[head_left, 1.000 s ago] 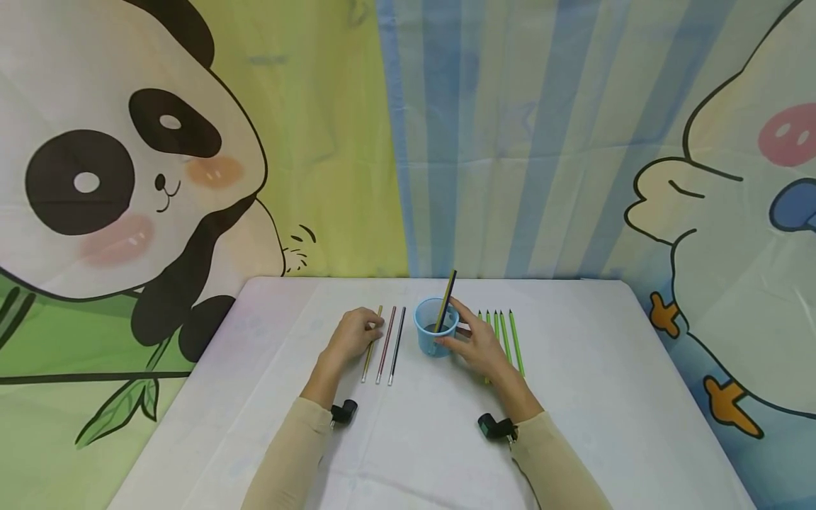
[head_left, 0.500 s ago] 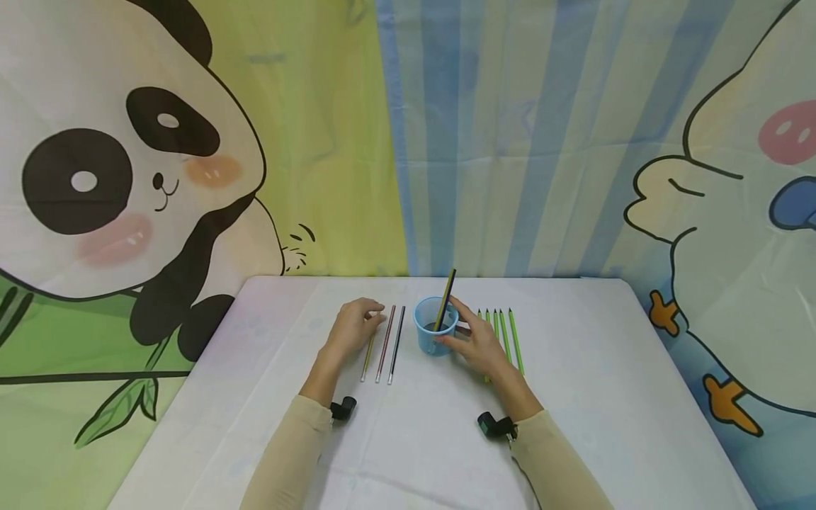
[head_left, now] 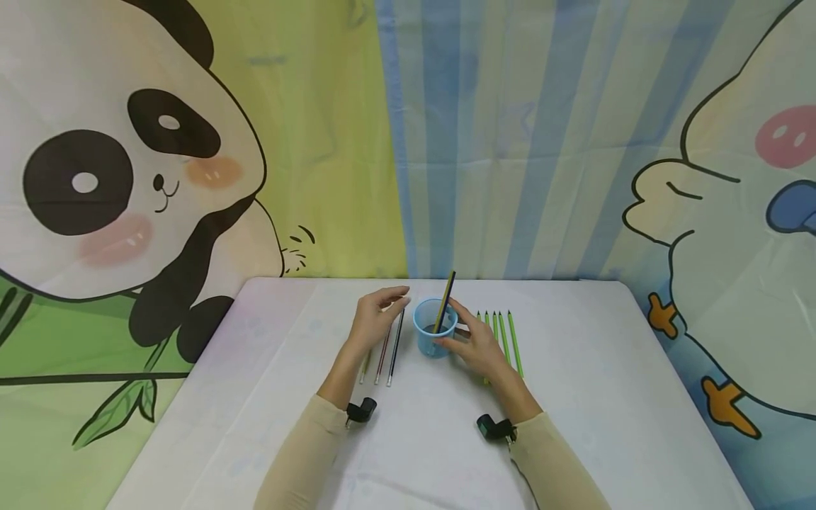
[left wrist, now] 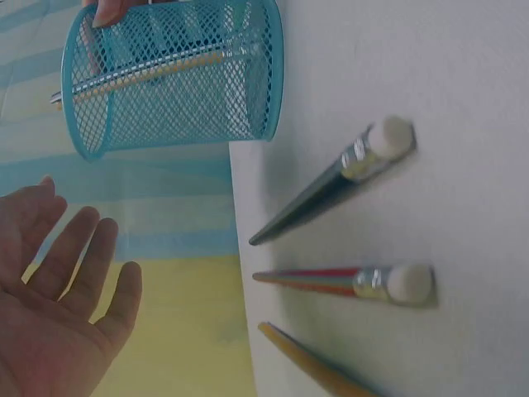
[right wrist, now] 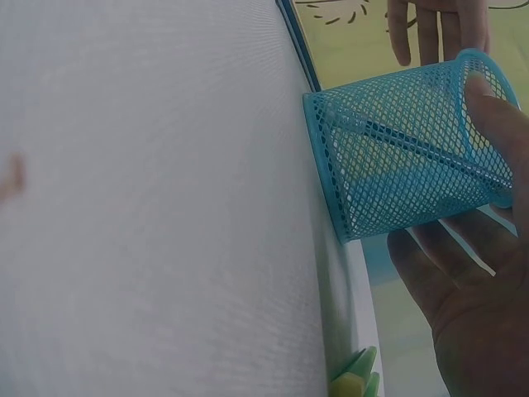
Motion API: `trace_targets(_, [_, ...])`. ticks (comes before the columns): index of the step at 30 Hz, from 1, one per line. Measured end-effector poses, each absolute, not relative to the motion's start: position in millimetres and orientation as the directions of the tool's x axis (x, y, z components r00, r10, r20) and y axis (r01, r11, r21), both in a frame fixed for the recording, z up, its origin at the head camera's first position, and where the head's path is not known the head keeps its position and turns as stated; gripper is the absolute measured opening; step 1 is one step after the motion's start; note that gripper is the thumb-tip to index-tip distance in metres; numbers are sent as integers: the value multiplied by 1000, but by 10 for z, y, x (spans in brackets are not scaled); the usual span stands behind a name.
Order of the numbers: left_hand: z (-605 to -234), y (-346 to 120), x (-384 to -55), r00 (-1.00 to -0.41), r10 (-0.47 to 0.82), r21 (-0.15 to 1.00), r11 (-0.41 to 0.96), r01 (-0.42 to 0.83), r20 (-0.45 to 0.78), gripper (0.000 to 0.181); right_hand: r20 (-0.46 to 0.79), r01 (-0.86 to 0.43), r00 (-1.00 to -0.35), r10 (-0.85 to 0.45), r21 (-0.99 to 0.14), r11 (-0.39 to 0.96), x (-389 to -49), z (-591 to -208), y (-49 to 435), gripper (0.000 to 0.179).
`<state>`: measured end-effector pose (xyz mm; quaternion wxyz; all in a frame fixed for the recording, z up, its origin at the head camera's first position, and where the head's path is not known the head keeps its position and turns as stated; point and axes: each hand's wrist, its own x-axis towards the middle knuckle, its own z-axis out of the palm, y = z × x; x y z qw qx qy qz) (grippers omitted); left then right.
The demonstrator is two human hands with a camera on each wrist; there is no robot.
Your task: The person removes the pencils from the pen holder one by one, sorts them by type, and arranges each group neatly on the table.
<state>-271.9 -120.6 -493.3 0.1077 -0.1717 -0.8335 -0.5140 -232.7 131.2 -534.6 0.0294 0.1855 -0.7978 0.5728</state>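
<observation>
My right hand [head_left: 481, 348] grips a light-blue mesh pencil cup [head_left: 432, 346] by its right side, thumb at the rim in the right wrist view. The cup stands upright on the table; a yellow pencil and a dark pencil [head_left: 449, 289] lean inside it. My left hand [head_left: 375, 320] hovers left of the cup with relaxed fingers and holds nothing. Below it lie three white-ended pencils in a row: a black one [left wrist: 331, 192], a red one [left wrist: 318, 279] and a yellow one [left wrist: 307, 358]. In the head view the left hand hides their upper parts.
Several green pencils [head_left: 515, 343] lie side by side right of the cup, partly behind the right hand and forearm. The white-covered table [head_left: 612, 397] ends at a back edge against a printed cloth backdrop [head_left: 491, 142].
My left hand has lifted off the yellow pencil and moved right, over the red and black ones toward the cup. The right hand and cup stay in place.
</observation>
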Motion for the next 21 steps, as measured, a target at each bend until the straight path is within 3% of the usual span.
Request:
trace_targets(11, [-4939, -1044, -2690, -931, 163, 879, 309, 363, 327, 29, 273, -347, -924, -268, -892, 289, -2327, -5355, 1318, 88])
trace_targets(21, [-4935, -890, -2725, -905, 189, 864, 274, 421, 381, 31, 292, -366, -916, -274, -888, 279, -2339, -5356, 1316, 88])
